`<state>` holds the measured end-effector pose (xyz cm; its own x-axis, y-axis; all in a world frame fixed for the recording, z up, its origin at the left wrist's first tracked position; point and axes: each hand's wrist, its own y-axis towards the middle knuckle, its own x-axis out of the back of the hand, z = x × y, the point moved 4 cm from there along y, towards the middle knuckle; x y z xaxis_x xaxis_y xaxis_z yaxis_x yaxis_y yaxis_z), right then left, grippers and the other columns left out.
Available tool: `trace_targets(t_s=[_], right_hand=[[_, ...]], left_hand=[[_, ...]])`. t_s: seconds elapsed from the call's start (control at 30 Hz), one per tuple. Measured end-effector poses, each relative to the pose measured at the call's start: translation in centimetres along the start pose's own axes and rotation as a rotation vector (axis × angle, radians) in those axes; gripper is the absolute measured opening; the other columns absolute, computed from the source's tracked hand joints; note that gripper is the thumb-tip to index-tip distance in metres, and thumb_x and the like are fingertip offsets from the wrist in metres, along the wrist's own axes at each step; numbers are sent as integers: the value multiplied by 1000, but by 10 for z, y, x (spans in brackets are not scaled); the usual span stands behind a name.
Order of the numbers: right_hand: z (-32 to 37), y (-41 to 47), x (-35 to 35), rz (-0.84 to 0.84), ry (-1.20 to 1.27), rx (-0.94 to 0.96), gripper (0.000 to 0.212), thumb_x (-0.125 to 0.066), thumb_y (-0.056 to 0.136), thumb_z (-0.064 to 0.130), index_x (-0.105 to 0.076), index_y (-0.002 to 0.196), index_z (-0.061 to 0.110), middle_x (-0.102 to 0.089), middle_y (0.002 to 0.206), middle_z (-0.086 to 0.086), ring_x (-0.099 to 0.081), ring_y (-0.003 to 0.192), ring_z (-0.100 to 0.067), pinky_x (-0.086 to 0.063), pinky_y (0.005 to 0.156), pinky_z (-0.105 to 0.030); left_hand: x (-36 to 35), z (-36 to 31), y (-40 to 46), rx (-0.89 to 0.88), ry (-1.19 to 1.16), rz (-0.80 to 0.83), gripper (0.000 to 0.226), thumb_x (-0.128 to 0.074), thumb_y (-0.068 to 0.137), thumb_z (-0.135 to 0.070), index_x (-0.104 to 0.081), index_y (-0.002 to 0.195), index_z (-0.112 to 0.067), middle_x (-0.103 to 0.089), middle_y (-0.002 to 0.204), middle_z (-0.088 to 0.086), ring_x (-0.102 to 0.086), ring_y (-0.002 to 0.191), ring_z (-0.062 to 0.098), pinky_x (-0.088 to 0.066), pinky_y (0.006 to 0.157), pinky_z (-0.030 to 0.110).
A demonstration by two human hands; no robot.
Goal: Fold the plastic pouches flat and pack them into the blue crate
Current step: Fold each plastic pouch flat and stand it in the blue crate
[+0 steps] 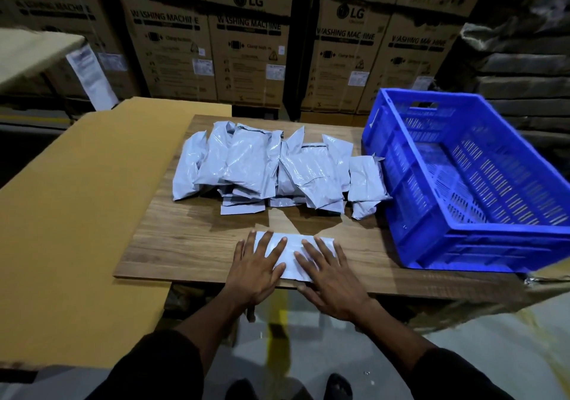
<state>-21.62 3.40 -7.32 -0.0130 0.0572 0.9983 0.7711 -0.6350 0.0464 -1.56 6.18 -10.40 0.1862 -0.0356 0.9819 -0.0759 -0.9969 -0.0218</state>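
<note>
- Both hands lie flat, fingers straight and spread, on one pale grey, flattened plastic pouch (293, 253) at the near edge of the brown wood-grain board (185, 239); the left hand (254, 268) presses its left half and the right hand (331, 276) its right half, neither gripping it.
- That pouch runs long from left to right across the board, with its near edge almost level with the board's near edge, right in front of the person.
- Off to the right and slightly farther away sits the slatted blue plastic crate (462, 245), on the board's right end and overhanging it; as far as I can see through the slats, nothing is in it yet.
- From where the pouch lies, the way to the crate is rightward and a little away, so the right hand is the nearer one for carrying it over, and the crate's near-left corner is the closest part to clear.
- Beyond the hands, at the middle of the board, a heap of unfolded, crumpled pale grey plastic pouches (262, 168) waits, its right end just beside the crate's left wall.
- My guess is that this is the flattening step for the first pouch, with nearly the whole job left.
- Left of the board lies a flat sheet of tan cardboard (77, 214), and printed brown cartons (246, 45) are stacked along the far side.
</note>
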Motion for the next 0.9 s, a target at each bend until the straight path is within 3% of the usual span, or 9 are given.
trace_targets(t_s=[0.1,0.23,0.37,0.47,0.5,0.57,0.7,0.8,0.9], right_hand=[[1,3,1,-35,3,68,48,-41,103,48,-43,144,24,-30,161,-9,-20,151,-36,-22,120,-55],[-3,5,-6,-100,-11,79,22,-58,97,35,-58,113,21,-47,150,-10,-39,141,-40,-41,107,-58],[-8,9,-5,-171,61,46,15,-49,101,28,-59,100,16,-54,144,-9,-46,137,-38,-47,103,-54],[-10,9,1,-200,72,35,7,-60,94,18,-54,98,18,-54,145,-9,-51,134,-35,-51,98,-51],[-9,7,2,-201,61,62,19,-66,89,14,-54,103,19,-51,148,-8,-50,134,-36,-51,98,-52],[-6,0,4,-193,7,183,43,-65,85,12,-52,125,20,-41,156,-3,-42,140,-38,-42,108,-59],[3,-9,11,-198,-153,468,65,-46,89,10,-41,151,27,-27,163,9,-20,150,-40,-18,112,-71],[0,0,6,-198,-172,526,41,-45,101,13,-57,138,27,-44,154,9,-27,148,-41,-31,108,-69],[-4,15,17,-285,-64,473,32,-36,108,20,-66,117,24,-62,134,8,-50,135,-35,-56,85,-48]], left_hand=[[6,5,3,-18,-21,48,75,8,95,-69,-11,162,-40,-18,167,2,-11,153,39,-19,117,62],[10,5,4,-23,-44,106,89,20,83,-79,-1,161,-43,-4,170,-2,4,155,36,-6,120,60],[18,1,1,-89,20,-12,90,-17,93,-83,-11,164,-27,-2,172,3,2,157,32,-3,120,57],[19,4,0,-153,176,-125,87,-66,89,-51,-28,157,-13,-32,164,12,-27,151,35,-25,118,57],[20,5,1,-156,196,-138,87,-75,81,-35,-33,154,-13,-39,160,12,-33,148,36,-30,116,58],[22,12,3,-144,212,-162,91,-80,69,-13,-38,151,-15,-47,154,10,-39,144,37,-32,114,57],[24,20,0,-139,230,-169,96,-81,69,-9,-37,153,-23,-47,155,8,-40,144,35,-24,114,55],[25,23,0,-126,221,-175,100,-83,69,-10,-34,154,-26,-45,157,7,-36,146,34,-24,113,57],[31,23,1,-105,188,-256,95,-82,77,-22,-30,157,-25,-35,162,11,-26,151,33,-23,115,59]])
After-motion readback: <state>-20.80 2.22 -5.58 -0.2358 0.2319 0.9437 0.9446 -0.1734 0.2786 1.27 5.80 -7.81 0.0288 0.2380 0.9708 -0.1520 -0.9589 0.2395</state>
